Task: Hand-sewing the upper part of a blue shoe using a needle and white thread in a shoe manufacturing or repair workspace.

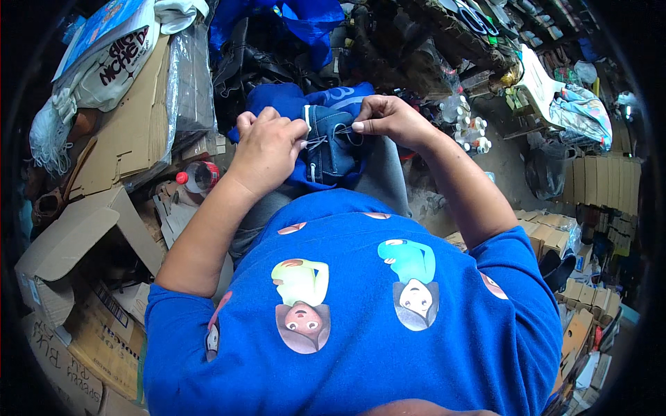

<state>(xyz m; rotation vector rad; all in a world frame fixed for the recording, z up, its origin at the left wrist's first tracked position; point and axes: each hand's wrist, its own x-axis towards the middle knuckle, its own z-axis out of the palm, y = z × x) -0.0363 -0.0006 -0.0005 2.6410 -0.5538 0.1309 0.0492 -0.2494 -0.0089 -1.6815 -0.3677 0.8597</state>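
A dark blue shoe [331, 154] with pale stitching and a white edge lies on blue cloth [275, 97] over my lap. My left hand [267, 149] is at its left side, fingers curled and closed, with thin pale cord running from the fingertips onto the shoe. From the other side my right hand [394, 121] pinches a thin cord between thumb and forefinger, close to the opening of the shoe. Whether the cord is lace or thread I cannot tell. My left palm and the inner fingers are hidden.
An open cardboard box [76, 236] and flattened cardboard [132, 128] stand at the left, near a red-capped bottle [198, 177]. Several white bottles [472, 133] are on the floor at the right. A white chair [538, 80] holds cloth. Stacked cardboard [603, 184] lines the far right.
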